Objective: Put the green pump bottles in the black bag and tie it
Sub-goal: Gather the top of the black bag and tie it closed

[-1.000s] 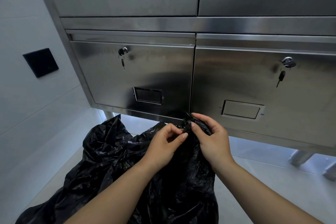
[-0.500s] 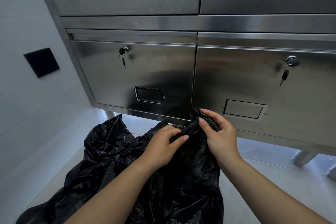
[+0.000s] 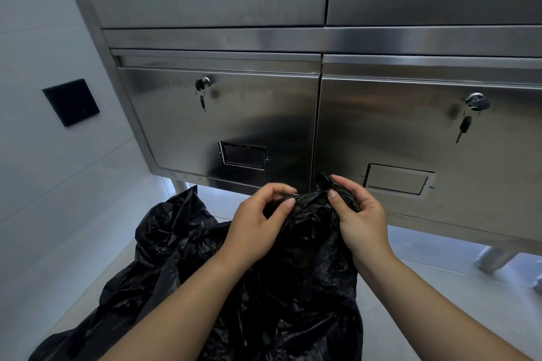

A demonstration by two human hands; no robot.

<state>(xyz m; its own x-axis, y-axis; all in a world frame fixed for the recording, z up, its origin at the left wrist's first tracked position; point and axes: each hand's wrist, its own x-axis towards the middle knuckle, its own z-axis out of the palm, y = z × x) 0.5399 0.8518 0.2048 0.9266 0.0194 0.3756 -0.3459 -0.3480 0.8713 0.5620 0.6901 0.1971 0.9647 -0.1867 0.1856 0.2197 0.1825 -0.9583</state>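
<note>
Pinching the bunched mouth of the black bag (image 3: 293,287) from both sides. Left hand (image 3: 258,223) curled, thumb and forefinger nipping a fold of the plastic. Right hand (image 3: 359,218) curled round the twisted tuft at the very top. Slumped on the floor (image 3: 440,302) just in front of the steel cabinet (image 3: 223,114), spreading down and to the left.

Judged step: tying the neck.

To do it well:
- Gather every loose edge into two tails.
- Keep the pull upward.
- Cross the tails and draw them snug low on the neck.
- Go gently on the thin film to avoid a tear.

Counts:
- black bag 1
- hands 2
- green pump bottles seen 0; presumably inside, cannot tell
- lower doors 2
- locks 2
- hanging keys (image 3: 202,102) 2
- black wall plate (image 3: 70,101) 1
</note>
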